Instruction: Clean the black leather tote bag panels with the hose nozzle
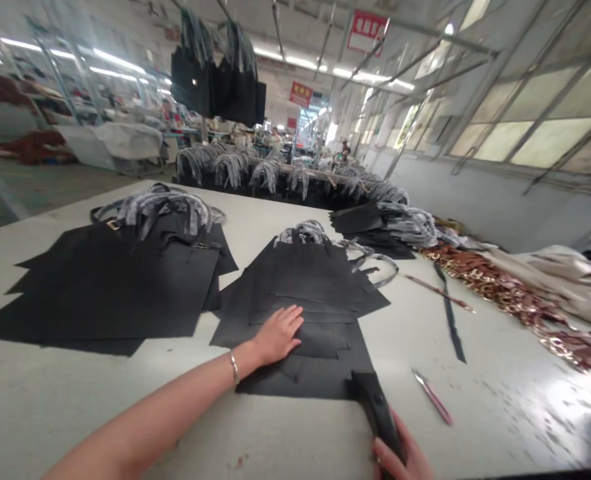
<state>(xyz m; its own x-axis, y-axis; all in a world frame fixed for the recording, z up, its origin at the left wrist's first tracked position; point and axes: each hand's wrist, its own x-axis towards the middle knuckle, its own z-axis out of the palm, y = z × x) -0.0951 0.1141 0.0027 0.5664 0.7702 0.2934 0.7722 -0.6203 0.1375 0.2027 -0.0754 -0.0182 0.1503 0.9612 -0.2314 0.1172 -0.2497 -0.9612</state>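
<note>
My left hand [277, 333] lies flat, fingers stretched out, on a stack of black bag panels [305, 293] in the middle of the white table [285, 220]. Grey wrapped handles [303, 232] stick out at the stack's far end. My right hand [400, 457] at the bottom edge is closed round a narrow black strip [375, 403] whose far end rests on the near corner of the stack.
A second, larger pile of black panels [120, 280] with wrapped handles lies to the left. Pink-handled snips [433, 397] lie right of my right hand. A black strap [449, 313], a thin rod [438, 290], metal chains [515, 293] and beige cloth [560, 273] sit at the right. Finished bags hang behind.
</note>
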